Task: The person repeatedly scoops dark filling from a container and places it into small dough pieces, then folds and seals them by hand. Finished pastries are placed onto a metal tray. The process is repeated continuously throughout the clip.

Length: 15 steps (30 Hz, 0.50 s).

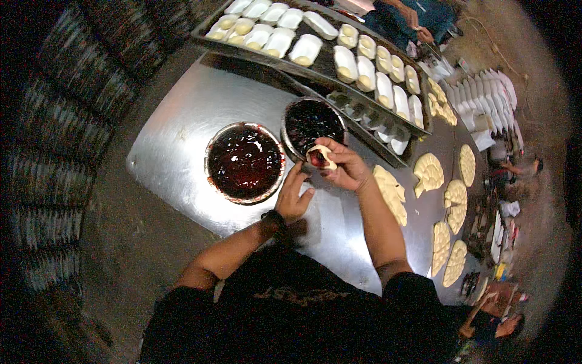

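My right hand (348,166) grips a small piece of pale dough (331,166) with dark red filling (317,158) on it. It is raised over the near edge of a round container of dark, glossy filling (313,123). My left hand (293,195), with a dark band at the wrist, is just left of it, thumb spread from the fingers. Its fingertips are by that container's near rim; whether they touch it is unclear. Left of this hand stands a second round container (207,157) of dark red, jam-like filling, its rim smeared red.
Dark baking trays (327,75) at the back hold white paper cups (307,48), many with dough balls. Flattened, portioned dough slabs (428,172) lie on the right of the metal table (175,113). A person's hands (418,27) show beyond the trays. Other people are at right.
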{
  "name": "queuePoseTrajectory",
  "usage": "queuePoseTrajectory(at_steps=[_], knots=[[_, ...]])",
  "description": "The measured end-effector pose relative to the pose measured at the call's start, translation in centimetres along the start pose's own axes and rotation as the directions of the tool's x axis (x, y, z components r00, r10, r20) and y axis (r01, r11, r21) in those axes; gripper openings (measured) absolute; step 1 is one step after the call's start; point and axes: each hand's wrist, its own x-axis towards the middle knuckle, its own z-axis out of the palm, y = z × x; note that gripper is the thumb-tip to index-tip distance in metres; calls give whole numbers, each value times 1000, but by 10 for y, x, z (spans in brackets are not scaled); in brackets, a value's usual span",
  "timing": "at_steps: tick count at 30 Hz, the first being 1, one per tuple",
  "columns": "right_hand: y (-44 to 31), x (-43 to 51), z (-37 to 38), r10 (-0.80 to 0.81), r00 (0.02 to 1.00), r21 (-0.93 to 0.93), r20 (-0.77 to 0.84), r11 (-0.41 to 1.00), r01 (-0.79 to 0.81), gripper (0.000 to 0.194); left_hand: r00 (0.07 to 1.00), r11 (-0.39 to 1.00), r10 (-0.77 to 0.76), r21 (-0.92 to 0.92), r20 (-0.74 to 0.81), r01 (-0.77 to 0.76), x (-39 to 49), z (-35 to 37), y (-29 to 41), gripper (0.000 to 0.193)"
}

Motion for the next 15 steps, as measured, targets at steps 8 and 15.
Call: queuePoseTrajectory(at_steps=[8, 15], knots=[[68, -94, -14, -165, 960, 386, 225, 920, 68, 57, 879, 608, -291, -636, 378, 475, -16, -5, 79, 49], [123, -163, -56, -65, 990, 247, 126, 968, 32, 53, 788, 358, -483, -736, 381, 575, -74, 33, 102, 14]])
